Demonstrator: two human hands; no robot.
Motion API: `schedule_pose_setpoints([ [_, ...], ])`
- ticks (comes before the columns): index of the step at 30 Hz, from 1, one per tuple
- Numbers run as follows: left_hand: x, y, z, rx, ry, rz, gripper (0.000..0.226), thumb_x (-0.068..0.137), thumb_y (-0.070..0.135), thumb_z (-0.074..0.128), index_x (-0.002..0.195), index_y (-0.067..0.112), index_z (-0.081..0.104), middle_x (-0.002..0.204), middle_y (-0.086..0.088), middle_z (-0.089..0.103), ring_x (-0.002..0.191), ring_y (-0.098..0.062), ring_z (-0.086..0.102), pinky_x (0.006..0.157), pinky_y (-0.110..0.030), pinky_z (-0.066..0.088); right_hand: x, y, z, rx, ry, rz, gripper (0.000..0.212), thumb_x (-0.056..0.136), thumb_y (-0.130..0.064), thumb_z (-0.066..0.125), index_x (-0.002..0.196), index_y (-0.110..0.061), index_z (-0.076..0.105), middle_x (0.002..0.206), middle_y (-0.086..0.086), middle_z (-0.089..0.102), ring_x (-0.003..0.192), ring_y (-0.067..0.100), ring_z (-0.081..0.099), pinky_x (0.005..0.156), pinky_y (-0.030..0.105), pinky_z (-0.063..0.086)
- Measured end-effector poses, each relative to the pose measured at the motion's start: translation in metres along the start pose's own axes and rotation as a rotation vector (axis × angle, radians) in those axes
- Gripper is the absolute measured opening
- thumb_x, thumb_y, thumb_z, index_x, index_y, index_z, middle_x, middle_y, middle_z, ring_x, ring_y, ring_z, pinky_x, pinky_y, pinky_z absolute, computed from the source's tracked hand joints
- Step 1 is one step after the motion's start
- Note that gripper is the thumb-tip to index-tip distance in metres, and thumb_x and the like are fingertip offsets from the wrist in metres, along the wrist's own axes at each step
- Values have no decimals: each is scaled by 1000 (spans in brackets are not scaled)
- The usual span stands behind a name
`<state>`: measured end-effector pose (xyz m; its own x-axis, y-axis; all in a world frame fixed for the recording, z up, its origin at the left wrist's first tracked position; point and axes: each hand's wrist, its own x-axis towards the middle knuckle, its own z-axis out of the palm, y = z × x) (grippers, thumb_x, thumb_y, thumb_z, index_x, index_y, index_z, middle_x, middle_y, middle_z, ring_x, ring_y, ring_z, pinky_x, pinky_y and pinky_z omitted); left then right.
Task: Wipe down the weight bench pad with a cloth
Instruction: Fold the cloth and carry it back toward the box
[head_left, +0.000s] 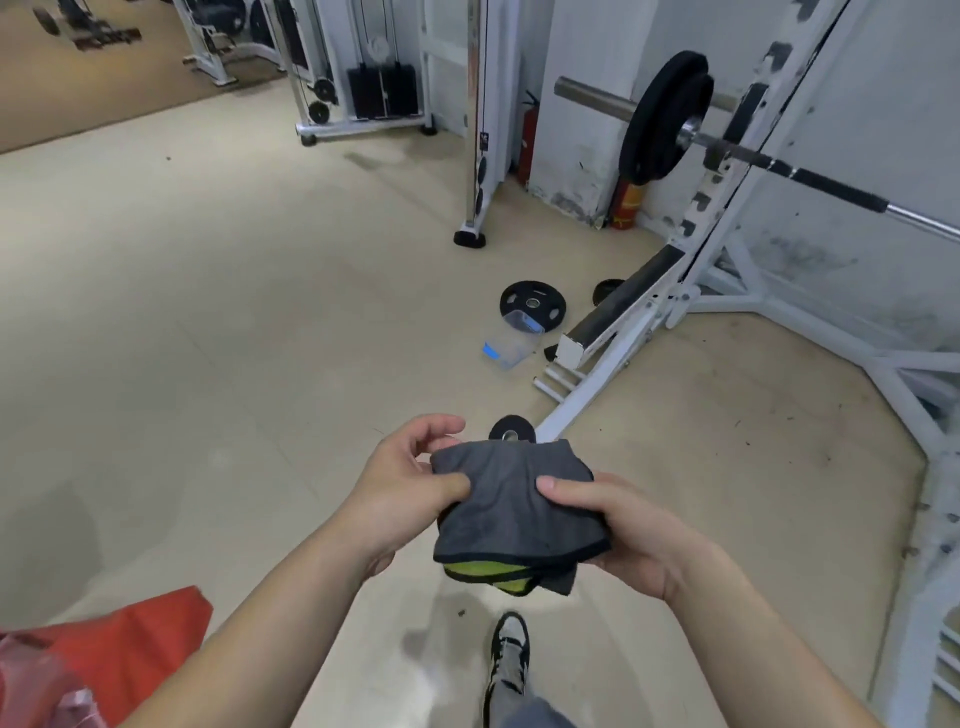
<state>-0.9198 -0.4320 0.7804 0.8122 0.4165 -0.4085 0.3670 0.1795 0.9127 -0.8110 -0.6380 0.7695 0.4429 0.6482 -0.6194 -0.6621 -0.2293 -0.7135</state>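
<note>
Head view: both hands, left hand (410, 488) and right hand (618, 525), hold folded cloth (511, 499).

Head view, down over floor (208, 312)

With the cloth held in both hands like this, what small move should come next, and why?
Probably step forward toward the bench pad. Both the left hand and the right hand already grip the folded cloth, but the pad lies well ahead across the floor, apart from the cloth, so wiping cannot begin from here.
</note>
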Motion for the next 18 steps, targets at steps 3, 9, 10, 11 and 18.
schedule_pose_setpoints([
  [3, 58, 26, -10, 23, 94, 35, 54, 79, -12, 67, 120, 23, 63, 116, 2, 63, 71, -9, 72, 57, -21, 55, 60, -39, -3, -49, -12, 28, 41, 89, -18, 77, 128, -8, 70, 122, 16, 76, 104, 30, 73, 84, 44, 52],
  [9, 156, 40, -51, -181, 213, -170, 51, 75, 32, 85, 118, 11, 67, 112, -3, 72, 94, -21, 74, 76, -31, 58, 168, -116, 20, 44, -18, -33, 32, 99, -18, 66, 131, -22, 63, 122, 7, 77, 112, 29, 74, 86, 45, 60],
  [10, 171, 39, -58, -254, 120, -239, 48, 79, 38, 81, 115, 7, 70, 110, -9, 74, 96, -26, 73, 81, -35, 58, 185, -130, 26, 47, -31, -35, 32, 99, -18, 66, 131, -20, 63, 123, 9, 77, 114, 28, 73, 88, 44, 59],
  [11, 187, 41, -63, -300, 22, -315, 45, 86, 41, 74, 116, 8, 72, 113, -12, 75, 103, -30, 73, 89, -39, 58, 203, -142, 30, 43, -39, -32, 34, 99, -18, 67, 133, -18, 62, 125, 10, 76, 116, 29, 72, 91, 44, 57],
  [18, 335, 66, -129, -339, -127, -366, 41, 94, 40, 63, 125, 14, 71, 124, -15, 72, 114, -34, 67, 108, -52, 49, 335, -224, 41, 20, 87, -24, 33, 95, -26, 72, 127, -22, 66, 120, 6, 78, 111, 26, 73, 72, 34, 61],
])
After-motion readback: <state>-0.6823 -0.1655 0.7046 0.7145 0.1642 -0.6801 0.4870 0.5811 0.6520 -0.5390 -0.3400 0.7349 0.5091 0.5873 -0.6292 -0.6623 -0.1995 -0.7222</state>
